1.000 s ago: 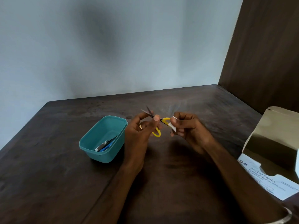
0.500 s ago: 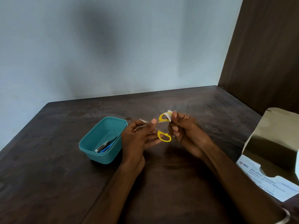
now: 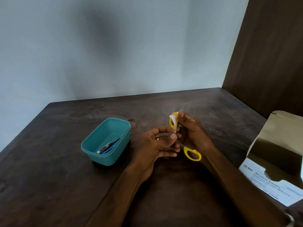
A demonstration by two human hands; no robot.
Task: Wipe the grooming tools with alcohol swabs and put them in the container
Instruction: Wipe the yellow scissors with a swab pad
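Right fingers (image 3: 182, 117) pinch white swab (image 3: 174, 119) round upper yellow loop of scissors (image 3: 192, 154), rubbing it; left hand (image 3: 159, 145) curls on blades, steadying. Container (image 3: 98, 150) beside left knuckles, ready.

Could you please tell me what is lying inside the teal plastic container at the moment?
Inside the teal plastic container, a silver metal nail clipper lies against a blue-handled tool on the bottom. What the blue tool is cannot be made out, as the clipper partly covers it.
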